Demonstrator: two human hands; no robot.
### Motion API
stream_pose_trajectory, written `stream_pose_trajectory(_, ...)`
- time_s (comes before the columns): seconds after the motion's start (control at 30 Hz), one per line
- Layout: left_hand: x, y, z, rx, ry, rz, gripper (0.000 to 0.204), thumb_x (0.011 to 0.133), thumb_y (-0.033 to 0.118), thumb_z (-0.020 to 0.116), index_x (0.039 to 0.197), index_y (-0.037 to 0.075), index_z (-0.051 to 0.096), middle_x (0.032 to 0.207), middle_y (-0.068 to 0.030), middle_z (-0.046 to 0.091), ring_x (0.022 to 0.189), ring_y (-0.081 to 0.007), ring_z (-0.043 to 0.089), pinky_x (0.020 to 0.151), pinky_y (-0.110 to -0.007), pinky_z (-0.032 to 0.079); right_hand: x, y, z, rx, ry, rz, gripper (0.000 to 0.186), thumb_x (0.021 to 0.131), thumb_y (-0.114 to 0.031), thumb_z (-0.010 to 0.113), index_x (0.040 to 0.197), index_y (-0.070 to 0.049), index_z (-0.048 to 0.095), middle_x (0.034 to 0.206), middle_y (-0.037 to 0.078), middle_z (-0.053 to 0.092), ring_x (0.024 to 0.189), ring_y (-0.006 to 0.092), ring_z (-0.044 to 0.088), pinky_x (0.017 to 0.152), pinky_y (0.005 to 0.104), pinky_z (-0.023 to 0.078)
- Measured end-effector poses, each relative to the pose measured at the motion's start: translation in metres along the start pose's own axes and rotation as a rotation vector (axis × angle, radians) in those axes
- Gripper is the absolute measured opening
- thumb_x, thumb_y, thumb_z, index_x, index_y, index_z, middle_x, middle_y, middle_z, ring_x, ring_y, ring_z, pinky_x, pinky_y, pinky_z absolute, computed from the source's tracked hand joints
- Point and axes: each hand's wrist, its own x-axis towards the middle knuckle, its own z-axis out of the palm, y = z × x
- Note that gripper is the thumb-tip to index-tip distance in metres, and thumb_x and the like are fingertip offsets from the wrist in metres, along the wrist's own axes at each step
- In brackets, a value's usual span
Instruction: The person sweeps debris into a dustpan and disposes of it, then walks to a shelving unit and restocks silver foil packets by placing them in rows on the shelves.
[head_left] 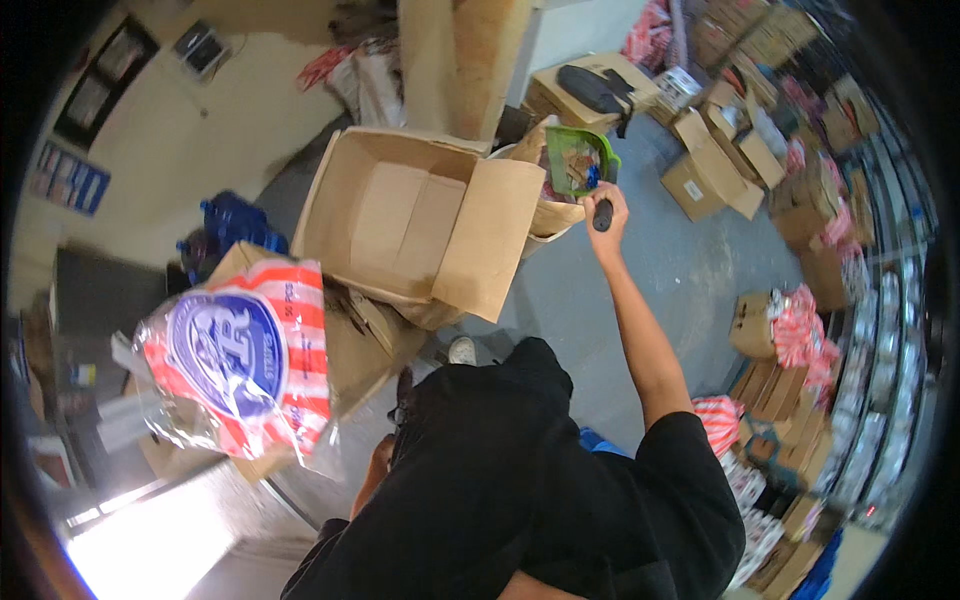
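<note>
My right hand [607,212] grips the dark handle of a green dustpan [611,160], arm stretched forward. Brown scraps and a small blue piece lie in the pan. It is held over the far side of a bin lined with brown paper or card [553,218]; the bin's inside is mostly hidden. My left hand [378,462] hangs low beside my body, its fingers largely covered by my black clothing. Just ahead of it is a dark object [402,392] whose kind I cannot make out.
A large open carton [400,215] stands left of the bin. Nearer on the left, a plastic-wrapped red-and-white striped pack [240,355] rests on cardboard. A closed carton with a black bag [592,90] sits beyond the bin. Open boxes [705,180] and stacked goods line the right side.
</note>
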Motion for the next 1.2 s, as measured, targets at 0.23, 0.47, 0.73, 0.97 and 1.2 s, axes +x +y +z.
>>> stream_pose_trajectory(0.23,-0.005,0.012,0.159,-0.37,0.183,-0.134,0.029,0.087,0.021,0.053,0.1,-0.004,0.062,0.075,-0.0143,0.066,0.06,-0.0244,0.062,0.052,-0.039,0.049,-0.005,0.005,-0.009,0.008,-0.181,0.04,0.018,0.073,0.004,0.066,0.075,-0.004,0.049,0.08,0.012,0.055,0.091,0.0329,0.059,0.088,0.0432,0.045)
stream_pose_trajectory(0.47,0.014,0.06,0.295,-0.626,0.296,-0.214,0.029,0.088,0.021,0.052,0.101,-0.003,0.062,0.075,-0.0141,0.066,0.059,-0.0236,0.062,0.051,-0.038,0.049,0.017,0.008,-0.011,0.052,-0.43,-0.031,0.018,0.065,0.004,0.065,0.075,-0.005,0.053,0.079,0.012,0.052,0.089,0.0343,0.054,0.087,0.0442,0.039)
stream_pose_trajectory(0.73,0.005,0.118,0.374,-0.669,0.519,-0.204,0.024,0.087,0.017,0.052,0.102,-0.001,0.058,0.069,-0.0109,0.06,0.057,-0.0216,0.06,0.048,-0.038,0.047,0.035,0.026,-0.052,0.069,-0.571,-0.162,0.015,0.074,0.002,0.066,0.08,-0.006,0.054,0.085,0.012,0.055,0.096,0.0332,0.055,0.089,0.0421,0.041)
stream_pose_trajectory(0.97,-0.064,0.186,0.388,-0.783,0.813,-0.146,0.079,0.077,0.004,0.051,0.152,0.012,0.029,0.118,-0.0221,0.062,0.082,-0.0315,0.066,0.071,-0.043,0.055,0.078,0.085,-0.093,0.161,-0.444,-0.265,0.003,0.093,0.0,0.058,0.094,0.003,0.059,0.095,0.014,0.064,0.083,0.0237,0.062,0.081,0.0325,0.055)
stream_pose_trajectory(1.2,-0.102,0.193,0.385,-1.76,0.688,-0.03,0.067,0.083,0.001,0.049,0.147,0.017,0.038,0.07,-0.0005,0.048,0.051,-0.0116,0.048,0.043,-0.031,0.046,0.179,0.11,-0.123,0.296,-0.374,0.122,0.01,0.088,-0.008,0.07,0.09,0.002,0.068,0.085,0.006,0.066,0.08,0.0173,0.06,0.073,0.036,0.052)
